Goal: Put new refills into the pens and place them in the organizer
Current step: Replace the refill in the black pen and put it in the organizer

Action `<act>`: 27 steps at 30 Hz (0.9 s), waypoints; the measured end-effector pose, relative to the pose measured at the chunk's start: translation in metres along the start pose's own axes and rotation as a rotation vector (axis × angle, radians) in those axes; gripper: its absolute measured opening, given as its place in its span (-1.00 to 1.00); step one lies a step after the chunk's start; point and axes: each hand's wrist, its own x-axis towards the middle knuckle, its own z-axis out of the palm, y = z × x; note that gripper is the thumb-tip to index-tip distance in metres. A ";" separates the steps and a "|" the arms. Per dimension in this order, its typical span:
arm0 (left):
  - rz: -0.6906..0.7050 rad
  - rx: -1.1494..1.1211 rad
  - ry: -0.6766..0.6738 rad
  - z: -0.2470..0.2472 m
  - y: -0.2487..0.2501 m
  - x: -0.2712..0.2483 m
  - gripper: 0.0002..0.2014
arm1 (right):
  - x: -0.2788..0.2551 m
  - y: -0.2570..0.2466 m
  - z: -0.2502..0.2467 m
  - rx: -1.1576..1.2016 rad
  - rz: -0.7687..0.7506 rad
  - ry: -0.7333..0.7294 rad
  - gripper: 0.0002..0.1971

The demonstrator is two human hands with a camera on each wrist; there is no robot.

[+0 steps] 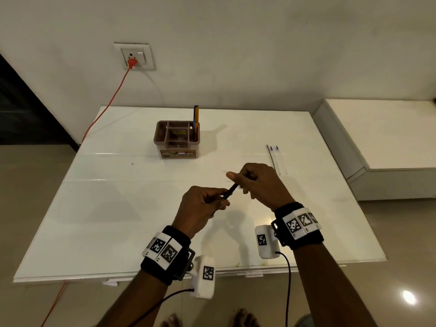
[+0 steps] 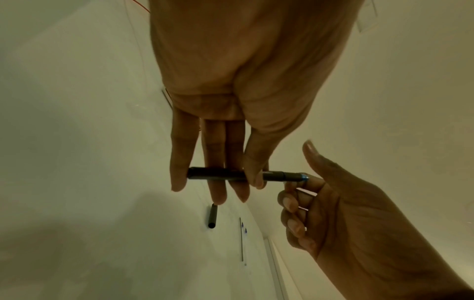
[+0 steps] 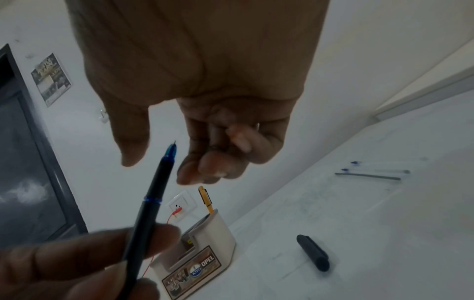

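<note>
My left hand [image 1: 221,197] [image 2: 238,182] pinches a black pen [image 1: 230,191] [image 2: 218,176] [image 3: 153,194] between thumb and fingers, above the white table [image 1: 118,208]. Its blue tip points up and right at my right hand [image 1: 245,182] [image 2: 295,203] [image 3: 177,168]. That hand hovers just off the tip with curled fingers and thumb stuck out; I see nothing gripped in it. The pen's black cap [image 3: 313,252] [image 2: 212,216] lies on the table. Three thin refills [image 1: 276,159] [image 3: 369,175] lie side by side to the right. The brown organizer [image 1: 177,147] [image 3: 220,239] holds a yellow pen [image 1: 196,119] [image 3: 205,198] upright.
An orange cable [image 1: 113,100] runs from the wall socket [image 1: 134,56] down past the table's left edge. A white raised ledge [image 1: 377,138] stands to the right of the table. The table's front edge [image 1: 165,276] is below my wrists.
</note>
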 end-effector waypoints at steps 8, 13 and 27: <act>0.007 0.004 -0.018 0.003 0.000 -0.001 -0.77 | 0.004 0.007 0.003 -0.213 -0.136 0.046 -0.29; -0.008 0.007 0.002 -0.003 -0.001 0.001 -0.77 | 0.003 0.009 0.000 -0.092 -0.068 -0.020 -0.40; -0.056 0.010 0.038 -0.002 0.002 -0.002 -0.78 | 0.004 -0.003 -0.003 0.027 0.144 -0.031 -0.42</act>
